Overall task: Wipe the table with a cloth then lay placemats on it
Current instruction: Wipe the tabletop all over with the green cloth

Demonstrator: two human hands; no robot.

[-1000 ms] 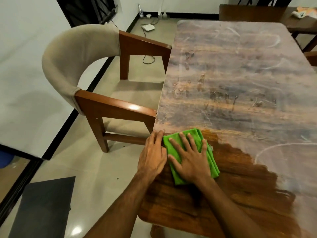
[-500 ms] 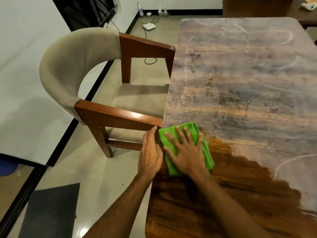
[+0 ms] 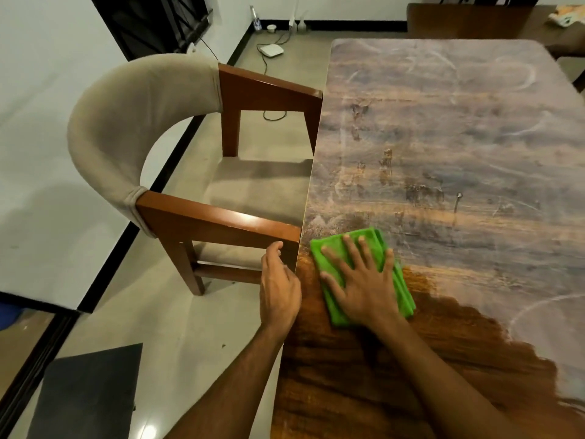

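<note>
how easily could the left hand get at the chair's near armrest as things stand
Yes, probably with ease: the left hand sits at the edge of the table, right beside the near armrest, and nothing lies between them.

A wooden armchair with a curved beige padded back stood at ten o'clock on the pale tiled floor. Toward twelve o'clock a flat white box lay near the wall, a dark cable looping beside it. A dark mat lay at seven o'clock. A blue object showed at nine o'clock, cut off by the frame.
</note>
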